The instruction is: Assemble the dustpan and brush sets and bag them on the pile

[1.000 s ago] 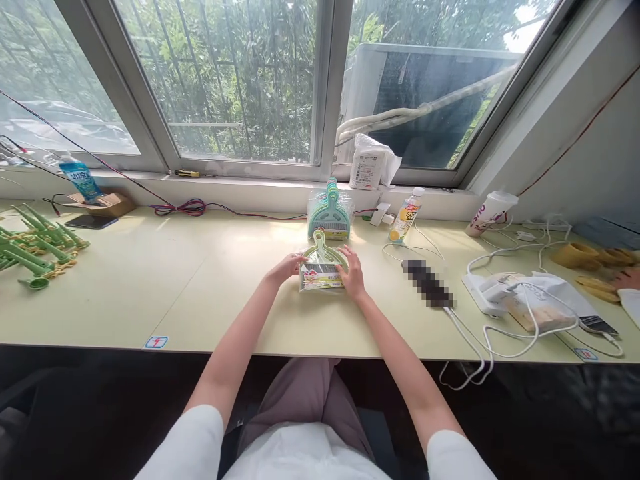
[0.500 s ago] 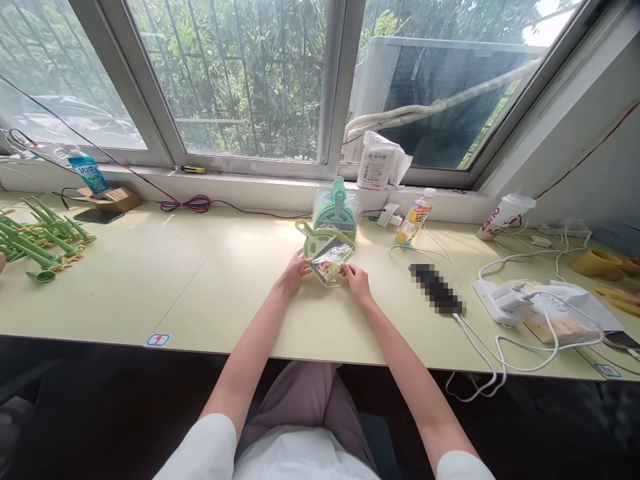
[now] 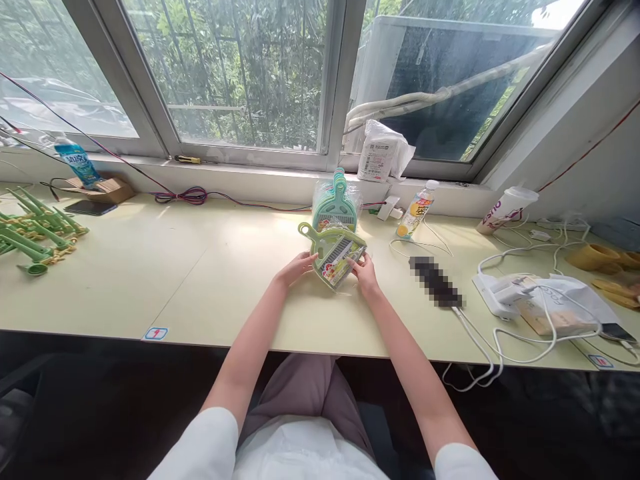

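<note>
Dustpan set (image 3: 336, 257) — label unreadable

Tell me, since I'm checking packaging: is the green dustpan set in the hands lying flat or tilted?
Tilted: the dustpan set is raised between the left hand and right hand, handle pointing up-left.

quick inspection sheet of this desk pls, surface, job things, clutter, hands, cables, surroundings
surface: pale yellow table, long, set under a window.
job's things: green dustpan set in clear wrap, tilted, handle up-left; stack of wrapped sets behind it.
clutter: two bottles, cup, white bag, green tools far left.
grippers: left hand and right hand hold the set at its sides.
cables: white cords right; red-black wires by the sill.
surroundings: window, trees outside.
</note>
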Action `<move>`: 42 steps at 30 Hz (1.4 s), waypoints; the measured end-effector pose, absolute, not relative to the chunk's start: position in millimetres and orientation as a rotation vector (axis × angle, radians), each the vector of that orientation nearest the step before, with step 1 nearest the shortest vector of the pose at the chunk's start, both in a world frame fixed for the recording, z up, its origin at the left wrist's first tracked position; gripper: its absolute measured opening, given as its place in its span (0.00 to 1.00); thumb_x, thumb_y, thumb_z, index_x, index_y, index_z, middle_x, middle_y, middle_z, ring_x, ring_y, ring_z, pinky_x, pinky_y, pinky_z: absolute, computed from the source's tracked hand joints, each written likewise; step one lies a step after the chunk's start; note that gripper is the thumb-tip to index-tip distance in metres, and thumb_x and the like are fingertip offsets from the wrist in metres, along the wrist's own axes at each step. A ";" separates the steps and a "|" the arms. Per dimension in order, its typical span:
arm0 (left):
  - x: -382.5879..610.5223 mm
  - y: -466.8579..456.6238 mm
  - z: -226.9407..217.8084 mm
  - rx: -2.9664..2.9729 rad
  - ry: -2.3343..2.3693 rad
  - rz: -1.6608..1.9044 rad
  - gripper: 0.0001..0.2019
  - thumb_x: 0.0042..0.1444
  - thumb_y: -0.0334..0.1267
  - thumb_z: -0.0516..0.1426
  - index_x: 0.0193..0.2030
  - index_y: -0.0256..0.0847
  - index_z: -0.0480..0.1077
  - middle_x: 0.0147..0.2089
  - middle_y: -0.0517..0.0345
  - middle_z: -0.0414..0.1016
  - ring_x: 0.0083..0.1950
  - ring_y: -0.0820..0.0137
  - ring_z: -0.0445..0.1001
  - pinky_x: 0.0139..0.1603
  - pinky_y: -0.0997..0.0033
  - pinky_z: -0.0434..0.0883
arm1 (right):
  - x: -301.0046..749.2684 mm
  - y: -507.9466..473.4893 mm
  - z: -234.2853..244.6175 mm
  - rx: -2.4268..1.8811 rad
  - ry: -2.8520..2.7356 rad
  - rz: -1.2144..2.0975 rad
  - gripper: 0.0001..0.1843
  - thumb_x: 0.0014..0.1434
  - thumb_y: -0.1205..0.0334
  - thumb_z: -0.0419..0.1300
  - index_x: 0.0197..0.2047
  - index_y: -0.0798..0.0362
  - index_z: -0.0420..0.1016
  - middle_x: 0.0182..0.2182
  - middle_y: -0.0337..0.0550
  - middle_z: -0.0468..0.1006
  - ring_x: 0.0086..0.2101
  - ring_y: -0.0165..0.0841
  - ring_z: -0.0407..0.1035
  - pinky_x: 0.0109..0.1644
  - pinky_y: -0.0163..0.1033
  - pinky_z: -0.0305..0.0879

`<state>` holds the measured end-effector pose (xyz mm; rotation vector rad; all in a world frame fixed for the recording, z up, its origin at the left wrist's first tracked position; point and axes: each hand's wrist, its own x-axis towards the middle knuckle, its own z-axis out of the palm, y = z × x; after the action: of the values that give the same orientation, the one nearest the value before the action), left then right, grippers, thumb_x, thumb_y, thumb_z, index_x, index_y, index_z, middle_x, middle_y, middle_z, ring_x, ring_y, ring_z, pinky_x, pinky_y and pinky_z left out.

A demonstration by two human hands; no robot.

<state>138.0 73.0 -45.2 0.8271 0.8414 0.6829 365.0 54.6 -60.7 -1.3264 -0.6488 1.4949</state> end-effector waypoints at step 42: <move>147.0 76.8 -42.8 0.745 1.009 0.624 0.30 0.54 0.51 0.58 0.62 0.42 0.60 0.51 0.45 0.73 0.47 0.61 0.75 0.48 0.61 0.72 | 374.0 56.1 -57.1 -1.271 -0.591 1.532 0.22 0.43 0.62 0.71 0.42 0.54 0.70 0.37 0.42 0.79 0.37 0.33 0.76 0.40 0.37 0.75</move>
<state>147.0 76.8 -42.8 0.7448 1.0088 0.6238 374.0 56.1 -57.1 -1.2711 -0.5912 1.5315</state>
